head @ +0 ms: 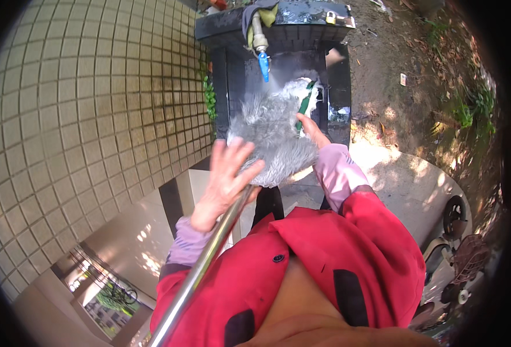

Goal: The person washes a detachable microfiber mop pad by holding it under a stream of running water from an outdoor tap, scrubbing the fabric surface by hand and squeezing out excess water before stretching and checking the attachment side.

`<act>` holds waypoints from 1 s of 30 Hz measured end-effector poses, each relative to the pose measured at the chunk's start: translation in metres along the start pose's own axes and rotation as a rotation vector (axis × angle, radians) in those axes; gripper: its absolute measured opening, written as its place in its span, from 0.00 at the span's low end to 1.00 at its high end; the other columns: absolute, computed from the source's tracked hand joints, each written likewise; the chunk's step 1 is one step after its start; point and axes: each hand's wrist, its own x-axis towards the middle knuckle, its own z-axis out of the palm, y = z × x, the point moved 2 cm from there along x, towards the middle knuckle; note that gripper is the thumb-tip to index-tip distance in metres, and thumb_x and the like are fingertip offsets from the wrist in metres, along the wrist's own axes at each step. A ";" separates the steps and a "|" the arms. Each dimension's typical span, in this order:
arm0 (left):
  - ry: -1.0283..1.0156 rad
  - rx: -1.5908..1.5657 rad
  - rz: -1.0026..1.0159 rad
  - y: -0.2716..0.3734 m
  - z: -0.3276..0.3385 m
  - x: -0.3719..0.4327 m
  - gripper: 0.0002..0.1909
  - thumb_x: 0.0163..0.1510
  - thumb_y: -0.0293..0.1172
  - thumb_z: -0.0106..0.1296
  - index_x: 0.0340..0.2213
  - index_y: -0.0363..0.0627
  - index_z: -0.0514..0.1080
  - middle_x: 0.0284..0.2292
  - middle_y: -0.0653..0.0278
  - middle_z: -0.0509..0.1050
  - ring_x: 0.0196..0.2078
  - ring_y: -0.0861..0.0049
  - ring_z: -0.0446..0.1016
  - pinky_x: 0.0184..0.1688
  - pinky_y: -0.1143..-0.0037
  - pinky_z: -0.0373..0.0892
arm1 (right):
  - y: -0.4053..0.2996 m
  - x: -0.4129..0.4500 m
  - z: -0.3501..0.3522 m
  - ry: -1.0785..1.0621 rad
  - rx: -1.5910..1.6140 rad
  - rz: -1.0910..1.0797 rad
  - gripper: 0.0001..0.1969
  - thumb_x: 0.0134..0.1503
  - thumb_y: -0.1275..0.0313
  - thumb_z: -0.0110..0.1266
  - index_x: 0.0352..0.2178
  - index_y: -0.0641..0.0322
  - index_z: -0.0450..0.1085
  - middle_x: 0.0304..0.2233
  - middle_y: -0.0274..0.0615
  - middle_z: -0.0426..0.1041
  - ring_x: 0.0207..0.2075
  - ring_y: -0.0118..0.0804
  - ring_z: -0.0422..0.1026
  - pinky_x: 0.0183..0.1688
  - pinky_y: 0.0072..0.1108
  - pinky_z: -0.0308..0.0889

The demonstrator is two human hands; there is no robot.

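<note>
A grey shaggy mop head (277, 130) lies over the dark basin before me, at the end of a shiny metal pole (203, 256). My left hand (225, 182) is at the near left edge of the fluff, fingers spread and blurred. The pole runs against this hand, with what looks like the thumb on its far side. Whether the hand grips the pole is unclear. In my right hand (314, 130) is the handle of a green brush (305, 104), tilted across the mop's right side. White foam (299, 89) lies around the brush's far end, hiding part of it.
A tap (260, 45) with a blue lever hangs over the dark-tiled basin (338, 86), cloth wrapped around its pipe. On the back ledge sits a padlock (330, 18). A tiled wall (108, 86) rises at left. Bare soil (381, 78) lies right, with a scooter-like vehicle (455, 256) below it.
</note>
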 end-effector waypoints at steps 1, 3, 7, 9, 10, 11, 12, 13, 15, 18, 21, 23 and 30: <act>0.040 -0.172 -0.035 -0.007 0.014 -0.009 0.32 0.27 0.23 0.54 0.41 0.47 0.64 0.44 0.52 0.62 0.48 0.56 0.60 0.49 0.59 0.54 | 0.001 -0.001 0.006 0.015 -0.025 0.015 0.22 0.47 0.58 0.41 0.35 0.67 0.63 0.25 0.41 0.68 0.25 0.33 0.66 0.28 0.20 0.61; 0.097 -0.151 -0.027 -0.013 0.019 -0.024 0.27 0.28 0.23 0.56 0.37 0.37 0.65 0.37 0.48 0.67 0.41 0.56 0.67 0.43 0.66 0.63 | 0.003 -0.011 0.017 0.052 -0.071 0.039 0.22 0.47 0.58 0.41 0.36 0.68 0.63 0.26 0.42 0.68 0.26 0.33 0.67 0.29 0.20 0.61; 0.295 -0.229 -0.180 -0.009 0.027 -0.064 0.30 0.29 0.22 0.55 0.40 0.31 0.63 0.31 0.48 0.69 0.33 0.57 0.70 0.38 0.70 0.65 | 0.002 -0.027 0.041 0.115 -0.136 0.038 0.23 0.48 0.57 0.41 0.37 0.69 0.63 0.27 0.43 0.68 0.27 0.34 0.67 0.31 0.20 0.61; 0.333 -0.339 -0.520 0.011 0.029 -0.084 0.31 0.33 0.23 0.54 0.43 0.32 0.60 0.34 0.49 0.69 0.35 0.62 0.70 0.39 0.73 0.64 | -0.004 -0.026 0.053 0.225 -0.720 -0.012 0.26 0.48 0.57 0.42 0.41 0.71 0.60 0.34 0.48 0.67 0.33 0.36 0.67 0.34 0.21 0.63; 0.443 -0.479 -0.726 0.020 0.030 -0.091 0.32 0.35 0.23 0.53 0.45 0.31 0.57 0.35 0.50 0.68 0.35 0.65 0.69 0.39 0.74 0.64 | -0.009 -0.030 0.074 0.127 -0.731 -0.003 0.27 0.48 0.58 0.43 0.42 0.72 0.58 0.37 0.49 0.65 0.37 0.37 0.66 0.35 0.21 0.63; 0.548 -0.620 -0.931 0.025 0.033 -0.093 0.33 0.38 0.24 0.52 0.47 0.31 0.54 0.36 0.52 0.68 0.35 0.69 0.69 0.38 0.74 0.64 | -0.012 -0.037 0.094 0.029 -0.739 0.006 0.28 0.48 0.59 0.43 0.44 0.73 0.56 0.41 0.51 0.64 0.41 0.38 0.64 0.35 0.21 0.64; 0.720 -0.800 -1.001 0.023 0.039 -0.090 0.31 0.40 0.26 0.52 0.47 0.31 0.54 0.36 0.58 0.67 0.36 0.74 0.67 0.39 0.76 0.64 | 0.007 -0.019 0.092 -0.113 -0.567 -0.084 0.27 0.48 0.60 0.44 0.45 0.72 0.56 0.42 0.50 0.63 0.42 0.37 0.63 0.35 0.21 0.64; 0.841 -1.000 -1.205 0.016 0.040 -0.090 0.25 0.40 0.26 0.52 0.42 0.33 0.58 0.34 0.60 0.66 0.37 0.73 0.66 0.40 0.77 0.64 | 0.015 -0.023 0.109 -0.262 -0.392 -0.160 0.27 0.49 0.61 0.45 0.46 0.71 0.55 0.42 0.48 0.63 0.44 0.37 0.61 0.34 0.21 0.65; 1.229 -1.025 -1.378 -0.016 0.057 -0.111 0.19 0.42 0.28 0.50 0.37 0.37 0.61 0.33 0.60 0.66 0.36 0.72 0.66 0.39 0.75 0.65 | 0.009 -0.069 0.128 -0.124 -0.440 -0.223 0.26 0.49 0.63 0.46 0.48 0.66 0.54 0.43 0.44 0.62 0.41 0.35 0.63 0.33 0.21 0.65; 1.283 -1.266 -1.689 -0.056 0.046 -0.127 0.18 0.44 0.33 0.44 0.38 0.38 0.63 0.37 0.55 0.66 0.38 0.62 0.67 0.37 0.63 0.66 | 0.035 -0.079 0.093 -0.183 -0.250 -0.067 0.25 0.50 0.63 0.45 0.48 0.61 0.54 0.39 0.41 0.63 0.34 0.33 0.66 0.29 0.20 0.66; 1.300 -1.392 -1.612 -0.060 0.041 -0.112 0.18 0.44 0.33 0.43 0.38 0.38 0.62 0.37 0.57 0.66 0.38 0.61 0.67 0.40 0.62 0.65 | 0.063 -0.084 0.022 -0.017 -0.135 0.137 0.19 0.50 0.64 0.44 0.43 0.60 0.58 0.35 0.40 0.65 0.30 0.33 0.68 0.29 0.22 0.66; 1.333 -1.216 -1.425 -0.051 0.038 -0.088 0.15 0.43 0.28 0.46 0.35 0.36 0.63 0.34 0.56 0.66 0.35 0.66 0.68 0.37 0.69 0.67 | 0.081 -0.087 -0.031 0.109 -0.102 0.182 0.14 0.50 0.65 0.43 0.39 0.59 0.60 0.32 0.39 0.66 0.28 0.33 0.69 0.28 0.21 0.67; 0.812 -0.870 -1.031 -0.002 0.020 -0.027 0.17 0.41 0.22 0.47 0.37 0.35 0.63 0.32 0.64 0.68 0.34 0.79 0.66 0.40 0.80 0.61 | 0.083 -0.108 -0.111 0.339 0.052 0.214 0.10 0.49 0.68 0.43 0.34 0.58 0.61 0.27 0.38 0.67 0.28 0.34 0.69 0.26 0.24 0.66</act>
